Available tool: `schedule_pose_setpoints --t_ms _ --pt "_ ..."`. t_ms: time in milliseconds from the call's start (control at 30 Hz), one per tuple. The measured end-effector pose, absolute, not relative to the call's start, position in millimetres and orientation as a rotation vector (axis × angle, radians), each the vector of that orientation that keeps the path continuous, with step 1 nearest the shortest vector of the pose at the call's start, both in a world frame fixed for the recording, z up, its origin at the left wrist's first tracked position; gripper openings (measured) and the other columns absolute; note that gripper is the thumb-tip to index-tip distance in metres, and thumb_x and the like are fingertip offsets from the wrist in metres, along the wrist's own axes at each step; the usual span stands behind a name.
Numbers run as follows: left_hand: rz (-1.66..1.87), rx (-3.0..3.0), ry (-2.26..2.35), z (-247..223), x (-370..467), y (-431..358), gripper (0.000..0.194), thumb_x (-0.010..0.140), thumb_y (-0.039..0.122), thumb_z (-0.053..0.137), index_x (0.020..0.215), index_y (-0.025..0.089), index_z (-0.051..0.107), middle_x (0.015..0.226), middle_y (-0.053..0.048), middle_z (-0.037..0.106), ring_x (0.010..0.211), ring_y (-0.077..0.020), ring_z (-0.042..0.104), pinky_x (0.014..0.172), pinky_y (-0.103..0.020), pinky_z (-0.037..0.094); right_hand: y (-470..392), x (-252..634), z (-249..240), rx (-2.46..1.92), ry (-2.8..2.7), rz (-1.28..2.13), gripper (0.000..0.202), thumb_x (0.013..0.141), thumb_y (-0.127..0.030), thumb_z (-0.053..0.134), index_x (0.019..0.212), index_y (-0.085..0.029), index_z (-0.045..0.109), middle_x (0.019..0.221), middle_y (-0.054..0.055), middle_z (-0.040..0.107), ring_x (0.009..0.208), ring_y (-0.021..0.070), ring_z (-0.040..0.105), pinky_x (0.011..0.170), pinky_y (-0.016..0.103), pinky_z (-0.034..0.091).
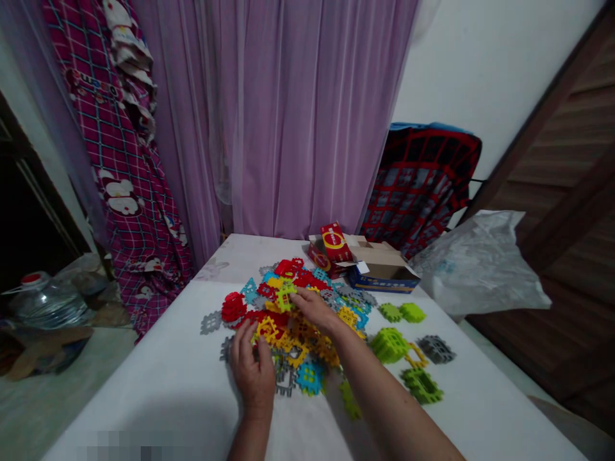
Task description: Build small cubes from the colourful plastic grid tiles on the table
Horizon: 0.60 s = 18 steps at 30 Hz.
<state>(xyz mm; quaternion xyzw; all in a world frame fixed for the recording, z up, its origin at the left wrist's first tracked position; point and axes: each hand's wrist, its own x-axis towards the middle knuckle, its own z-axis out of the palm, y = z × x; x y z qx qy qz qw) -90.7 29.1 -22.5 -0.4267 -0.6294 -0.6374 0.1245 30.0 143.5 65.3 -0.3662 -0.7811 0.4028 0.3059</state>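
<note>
A heap of plastic interlocking pieces in red, yellow, blue, grey and green lies on the white table (182, 358). My right hand (312, 307) reaches over the heap, its fingers closed on a lime-green piece (285, 295). At the near left edge of the heap, my left hand (252, 362) rests with fingers apart, beside a yellow piece (267, 328). A red stack (234, 307) is beyond the left hand. Right of my right forearm stand a lime-green stack (389, 346), a dark green stack (421, 385) and a grey stack (436, 349).
Behind the heap are a red box (336, 242) and an open blue cardboard box (384, 278). A clear plastic bag (483, 266) hangs at the right edge. Purple curtains (307, 121) border the far side. A large water bottle (48, 301) stands at the left.
</note>
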Motion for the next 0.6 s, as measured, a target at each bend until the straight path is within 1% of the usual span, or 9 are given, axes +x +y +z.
schedule_pose_setpoints --t_ms 67,100,167,233,300,400,467,533,600 --pt "-1.819 -1.33 -1.805 -18.1 -85.5 27.4 0.026 0.09 0.032 0.051 0.104 0.017 0.067 0.11 -0.015 0.069 0.105 -0.0263 0.064 0.096 -0.044 0.047 125.8 55.6 57.0 -0.943 -1.923 1.287 0.034 0.089 -0.051 0.049 0.099 -0.021 0.063 0.075 -0.001 0.064 0.063 0.0144 0.058 0.058 0.025 0.046" --pt "-1.821 -1.366 -1.817 -15.8 -82.2 25.7 0.026 0.09 0.033 0.051 0.103 0.018 0.068 0.106 -0.014 0.071 0.101 -0.0258 0.065 0.094 -0.043 0.049 116.4 67.1 51.7 -0.929 -1.836 1.386 0.037 0.085 -0.054 0.055 0.102 -0.022 0.062 0.071 -0.003 0.062 0.059 0.0132 0.056 0.056 0.024 0.045" --pt "-1.86 -1.444 -1.878 -10.8 -73.7 20.8 0.026 0.09 0.036 0.051 0.099 0.02 0.069 0.099 -0.012 0.073 0.094 -0.0247 0.068 0.09 -0.04 0.051 98.0 86.4 40.4 -0.9 -1.656 1.5 0.047 0.075 -0.058 0.066 0.105 -0.022 0.061 0.068 -0.005 0.06 0.058 0.0126 0.055 0.057 0.025 0.045" --pt "-1.937 -1.548 -1.972 -5.6 -61.9 14.1 0.028 0.09 0.039 0.05 0.096 0.021 0.071 0.093 -0.01 0.075 0.089 -0.0242 0.07 0.086 -0.038 0.053 81.3 101.4 30.2 -0.9 -1.569 1.459 0.049 0.072 -0.06 0.07 0.103 -0.022 0.065 0.073 -0.002 0.065 0.065 0.0144 0.059 0.065 0.028 0.049" --pt "-2.033 -1.665 -2.081 -0.9 -47.5 7.4 0.029 0.089 0.042 0.05 0.093 0.023 0.072 0.089 -0.009 0.077 0.086 -0.0242 0.071 0.082 -0.035 0.054 67.1 113.2 22.5 -0.92 -1.537 1.362 0.047 0.074 -0.061 0.067 0.102 -0.022 0.069 0.087 0.003 0.071 0.078 0.0181 0.064 0.075 0.033 0.051" --pt "-2.123 -1.84 -2.231 3.5 -27.0 0.5 0.028 0.083 0.047 0.056 0.087 0.025 0.073 0.084 -0.006 0.077 0.081 -0.0237 0.071 0.073 -0.031 0.055 51.7 126.4 15.4 -0.973 -1.546 1.212 0.044 0.078 -0.057 0.064 0.103 -0.023 0.073 0.103 0.006 0.073 0.094 0.023 0.065 0.089 0.039 0.049" --pt "-2.158 -1.912 -2.297 5.2 -17.6 -1.6 0.029 0.079 0.049 0.059 0.082 0.024 0.073 0.078 -0.005 0.076 0.074 -0.022 0.07 0.064 -0.028 0.053 45.7 132.0 11.7 -0.99 -1.537 1.156 0.041 0.078 -0.054 0.065 0.103 -0.024 0.074 0.106 0.007 0.073 0.098 0.0244 0.065 0.092 0.041 0.048" --pt "-2.229 -1.923 -2.356 7.3 -12.0 -2.5 0.032 0.077 0.052 0.061 0.079 0.022 0.072 0.069 -0.003 0.072 0.061 -0.0182 0.065 0.053 -0.025 0.049 43.0 135.1 8.1 -0.995 -1.491 1.152 0.04 0.078 -0.052 0.065 0.103 -0.023 0.074 0.098 0.006 0.073 0.09 0.0229 0.065 0.086 0.039 0.05" --pt "-2.321 -1.932 -2.441 10.7 -8.3 -3.1 0.035 0.072 0.054 0.064 0.078 0.02 0.071 0.063 -0.001 0.068 0.05 -0.0142 0.058 0.046 -0.023 0.044 42.7 136.8 5.6 -0.995 -1.441 1.182 0.041 0.076 -0.051 0.067 0.103 -0.02 0.072 0.08 0.003 0.07 0.073 0.0187 0.063 0.071 0.033 0.051"
